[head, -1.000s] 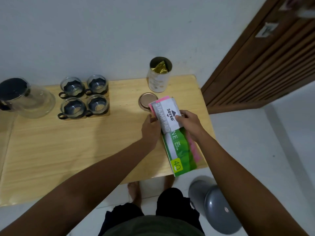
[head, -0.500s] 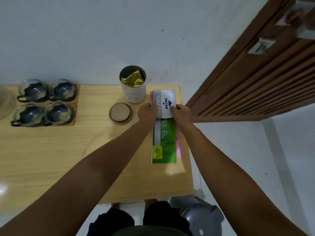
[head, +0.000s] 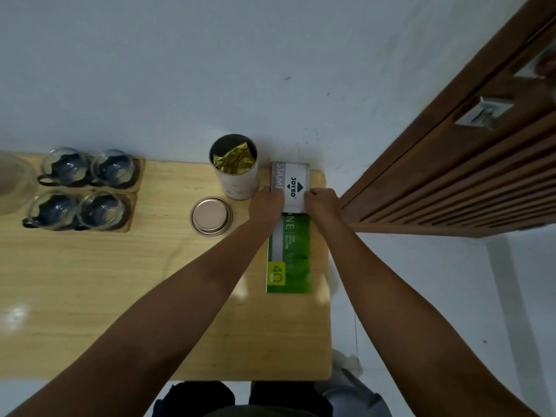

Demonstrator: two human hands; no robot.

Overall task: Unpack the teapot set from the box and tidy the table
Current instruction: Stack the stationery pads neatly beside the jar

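Note:
A stack lies flat at the table's far right corner: a white stamp pad box (head: 291,182) on a green booklet (head: 290,257). My left hand (head: 267,203) presses the box's left side and my right hand (head: 322,202) its right side. Several glass cups (head: 81,188) with dark holders stand on wooden coasters at the back left. Part of the glass teapot (head: 12,182) shows at the left edge. An open round tin (head: 235,167) with a gold foil bag inside stands left of the box, and its lid (head: 211,216) lies in front of it.
The wooden table (head: 120,296) stands against a pale wall. A brown slatted door (head: 469,164) is close on the right. A grey stool (head: 355,395) sits on the floor by the table's near right corner.
Both hands slid the box and booklet from the table's front right towards the far right corner and squared them up. The pink sheet under them no longer shows.

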